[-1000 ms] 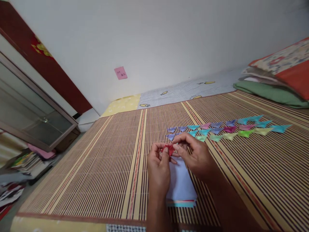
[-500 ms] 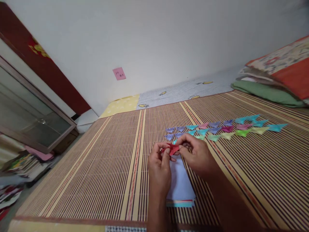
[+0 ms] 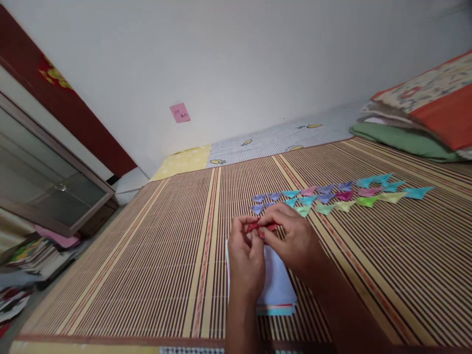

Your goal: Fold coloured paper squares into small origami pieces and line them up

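Note:
A small piece of folded red paper (image 3: 254, 227) is pinched between my two hands, partly hidden by the fingers. My left hand (image 3: 246, 250) grips its left side with thumb and forefinger. From the right, my right hand (image 3: 291, 236) closes thumb and fingertips on its middle, close to the left thumb. Below the hands lies a stack of coloured paper sheets (image 3: 278, 285), a pale lilac one on top. Beyond them, several small folded paper shapes (image 3: 326, 198) in blue, lilac, pink, green and yellow stand in rows.
A striped bamboo mat (image 3: 177, 255) covers the bed. Folded bedding (image 3: 413, 137) is piled at the back right against the wall. A pink note (image 3: 180, 113) is stuck to the wall. At left stand a glass-doored cabinet (image 3: 47, 172) and stacked books (image 3: 33, 255).
My right hand has moved left along the red paper, bringing its fingertips next to my left thumb. The paper is now more covered by fingers. The view has shifted slightly.

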The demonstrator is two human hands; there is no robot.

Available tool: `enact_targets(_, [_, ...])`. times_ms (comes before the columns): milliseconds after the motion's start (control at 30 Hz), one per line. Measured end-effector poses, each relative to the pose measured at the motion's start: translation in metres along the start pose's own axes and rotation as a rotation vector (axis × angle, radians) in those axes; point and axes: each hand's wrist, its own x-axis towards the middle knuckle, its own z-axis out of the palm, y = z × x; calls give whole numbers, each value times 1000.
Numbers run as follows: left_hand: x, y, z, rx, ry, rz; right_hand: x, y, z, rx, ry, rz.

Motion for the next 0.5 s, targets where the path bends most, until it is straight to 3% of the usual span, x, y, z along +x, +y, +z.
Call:
enact_targets(133, [1, 4, 0, -26, 51, -23, 0, 0, 3, -74, 20, -96])
enact_targets(267, [3, 6, -4, 162, 139, 35, 1, 0, 3, -218, 33, -162])
enact_targets(500, [2, 4, -6, 112, 112, 32, 1, -2, 6, -283, -7, -208])
